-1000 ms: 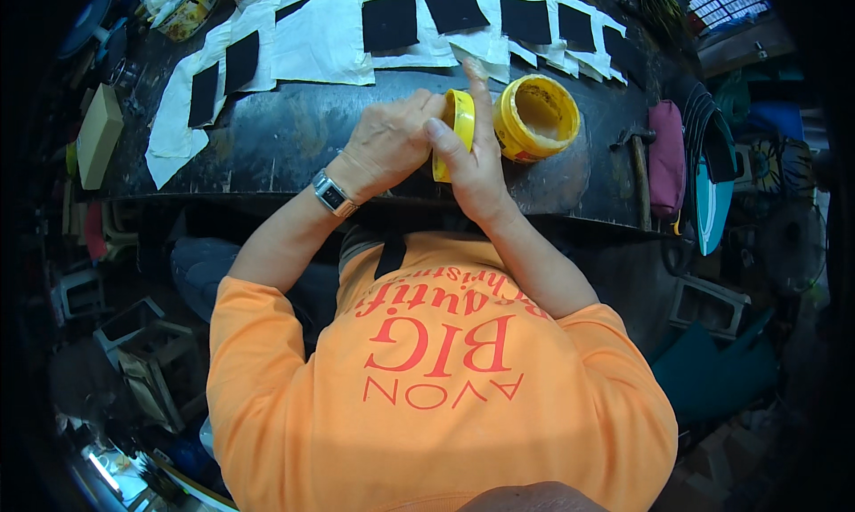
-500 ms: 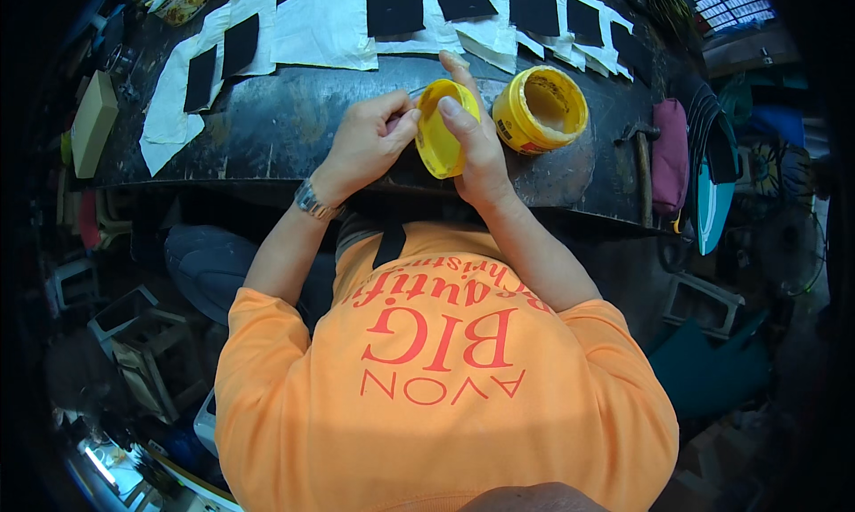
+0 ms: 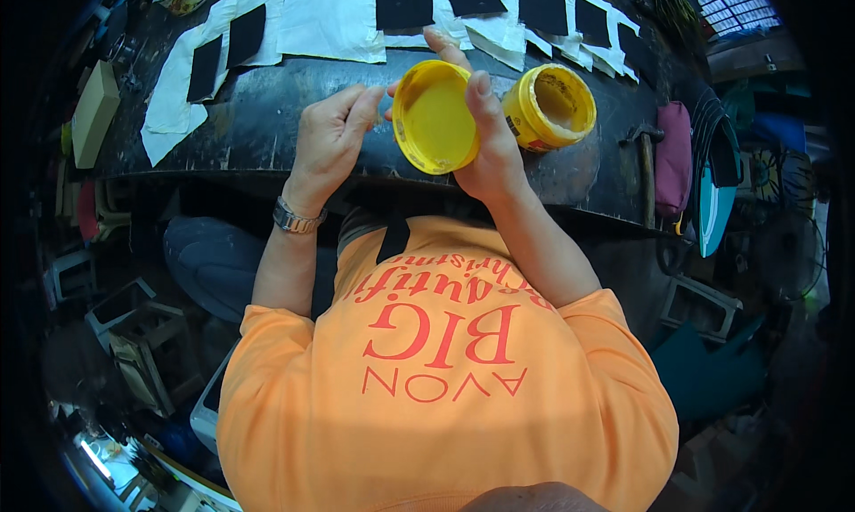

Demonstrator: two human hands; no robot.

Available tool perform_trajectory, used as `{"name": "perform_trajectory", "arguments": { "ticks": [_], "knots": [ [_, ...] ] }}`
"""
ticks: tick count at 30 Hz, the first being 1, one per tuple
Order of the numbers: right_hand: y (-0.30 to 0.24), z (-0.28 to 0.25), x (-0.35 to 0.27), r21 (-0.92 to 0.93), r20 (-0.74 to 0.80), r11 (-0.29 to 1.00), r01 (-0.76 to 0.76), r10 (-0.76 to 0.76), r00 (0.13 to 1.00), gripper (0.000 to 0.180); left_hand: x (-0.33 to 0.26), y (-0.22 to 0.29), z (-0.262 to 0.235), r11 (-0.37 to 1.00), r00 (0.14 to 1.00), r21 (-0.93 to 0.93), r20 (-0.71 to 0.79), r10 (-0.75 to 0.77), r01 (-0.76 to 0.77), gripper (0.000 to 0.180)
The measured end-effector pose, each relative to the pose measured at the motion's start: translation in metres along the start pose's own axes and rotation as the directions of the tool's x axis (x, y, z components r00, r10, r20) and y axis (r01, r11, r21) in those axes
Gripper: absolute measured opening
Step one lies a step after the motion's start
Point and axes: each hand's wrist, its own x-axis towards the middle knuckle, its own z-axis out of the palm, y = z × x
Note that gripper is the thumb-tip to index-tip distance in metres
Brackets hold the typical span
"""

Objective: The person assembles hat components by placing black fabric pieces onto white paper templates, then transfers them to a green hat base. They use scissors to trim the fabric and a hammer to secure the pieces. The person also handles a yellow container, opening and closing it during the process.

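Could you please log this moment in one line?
right hand: holding yellow lid | left hand: beside lid | yellow tub: open

Red lettering point(image 3: 436, 337) on orange shirt point(image 3: 445, 445)

Single head view: left unit of a side-by-side fisheye pair, head-worn, aimed steeply down. Right hand point(image 3: 494, 151)'s grip on the round yellow plastic lid point(image 3: 436, 125) is framed above centre, at close range. Orange short-sleeved cloth shirt point(image 3: 445, 441) is caught below the grip, dark scuffed worktable point(image 3: 276, 111) beyond it. Edges are bent rimward.
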Motion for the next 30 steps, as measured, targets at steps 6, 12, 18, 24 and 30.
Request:
{"name": "perform_trajectory", "arguments": {
  "ticks": [6, 12, 18, 24, 30],
  "knots": [
    [0.014, 0.001, -0.003, 0.055, -0.076, 0.992, -0.116, 0.12, 0.99, 0.082, -0.001, -0.008, 0.019, 0.994, 0.983, 0.0, -0.149, 0.108, -0.109, 0.025],
    [0.024, 0.007, -0.007, -0.045, -0.04, 0.998, -0.033, 0.032, 0.999, 0.083, 0.007, -0.019, 0.043, 0.946, 0.985, -0.319, -0.175, -0.001, -0.056, 0.017],
    [0.024, 0.001, -0.011, -0.056, -0.101, 0.998, 0.007, -0.013, 0.995, 0.077, 0.007, -0.027, 0.054, 0.921, 0.978, -0.37, -0.204, 0.051, -0.125, 0.009],
    [0.026, -0.009, -0.01, -0.261, -0.063, 0.961, 0.087, -0.107, 0.992, 0.075, 0.011, -0.018, 0.05, 0.915, 0.973, -0.361, -0.203, 0.11, -0.179, 0.014],
    [0.029, -0.009, -0.01, -0.434, -0.046, 0.885, 0.167, -0.207, 0.977, 0.078, 0.01, -0.016, 0.047, 0.949, 0.973, -0.254, -0.18, 0.143, -0.187, 0.017]
  ]
}}
